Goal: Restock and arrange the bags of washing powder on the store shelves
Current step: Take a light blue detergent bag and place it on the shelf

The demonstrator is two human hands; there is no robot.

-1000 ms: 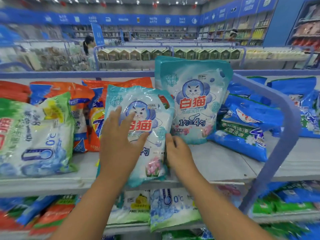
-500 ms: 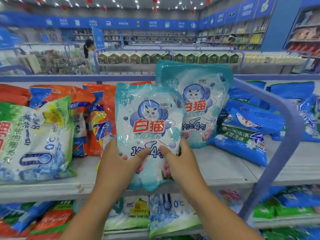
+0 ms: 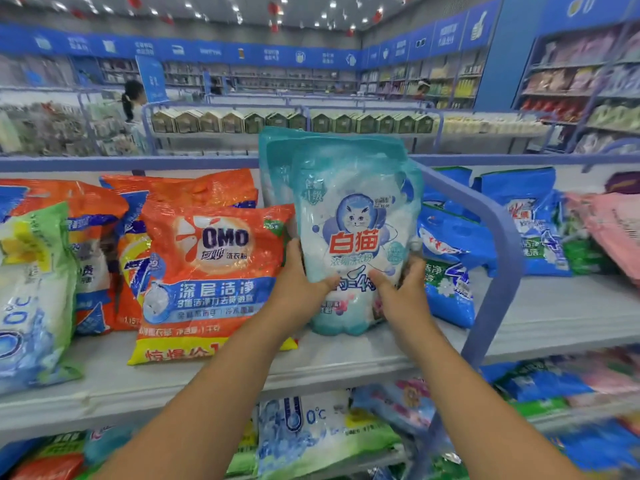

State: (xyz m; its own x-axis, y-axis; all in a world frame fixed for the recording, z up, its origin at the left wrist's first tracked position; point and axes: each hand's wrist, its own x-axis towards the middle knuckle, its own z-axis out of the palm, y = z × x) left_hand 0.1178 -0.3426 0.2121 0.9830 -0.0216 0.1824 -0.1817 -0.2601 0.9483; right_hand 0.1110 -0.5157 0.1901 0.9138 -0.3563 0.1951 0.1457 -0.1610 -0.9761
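Left hand (image 3: pixel 300 289): clasped on the lower left edge of the teal bag (image 3: pixel 356 237), thumb across the front, fingers hidden behind.
Right hand (image 3: pixel 403 292): clasped on the lower right edge of the same bag, thumb on the front, fingers curled round the side.
Teal bag: cat emblem, red characters, white powder showing through the clear face. Held upright between both hands, its base at or just above the shelf (image 3: pixel 346 355); contact cannot be told. It stands directly in front of a second teal bag (image 3: pixel 277 161), overlapping most of it.
Orange bag (image 3: pixel 211 271): just left of the teal bag, marked OMO, leaning back, its right edge touching or just behind the left hand. More orange bags (image 3: pixel 194 188) stand behind it.
Green bag (image 3: pixel 34 289): far left on the shelf, white and blue face.
Blue bags (image 3: pixel 450 244): just right of the teal bag, leaning, behind the rail (image 3: pixel 498 237), a blue curved bar at the shelf's front. Further blue bags (image 3: pixel 530 216) stand beyond it, then pink bags (image 3: pixel 613 223) at the right edge.
Lower shelf (image 3: pixel 346 455): mixed bags, one marked 0°C.
Background: store aisles, blurred.
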